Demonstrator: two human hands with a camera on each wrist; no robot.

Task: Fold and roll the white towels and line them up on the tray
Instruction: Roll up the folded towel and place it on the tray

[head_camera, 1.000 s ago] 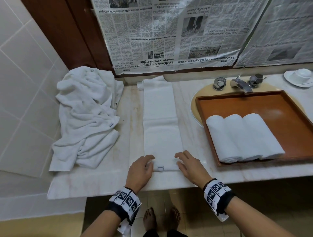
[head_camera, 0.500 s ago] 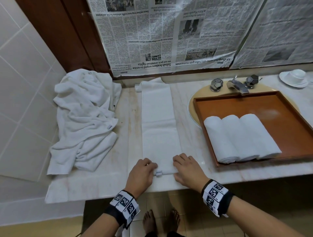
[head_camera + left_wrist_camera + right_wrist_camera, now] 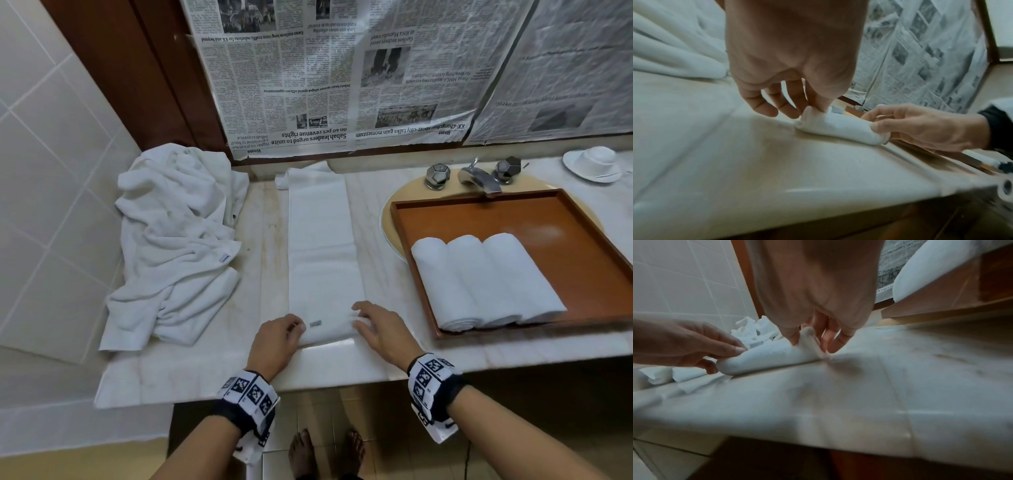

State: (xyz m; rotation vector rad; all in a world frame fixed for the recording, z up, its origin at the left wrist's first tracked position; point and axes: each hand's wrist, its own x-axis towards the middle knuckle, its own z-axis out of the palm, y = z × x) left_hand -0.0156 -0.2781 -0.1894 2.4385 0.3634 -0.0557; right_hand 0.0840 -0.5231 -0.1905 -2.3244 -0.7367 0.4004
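Both hands pinch the rolled near end of a long folded white towel point(image 3: 322, 246) on the marble desk point(image 3: 191, 370), the left hand point(image 3: 278, 337) at its left end, the right hand point(image 3: 380, 329) at its right. Three rolled towels point(image 3: 486, 281) lie side by side, touching, in the wooden tray point(image 3: 534, 212) to the right, with a crumpled towel pile point(image 3: 178, 246) at left.

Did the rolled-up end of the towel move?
Yes. The roll has crept a little away from the counter edge, toward the newspaper.
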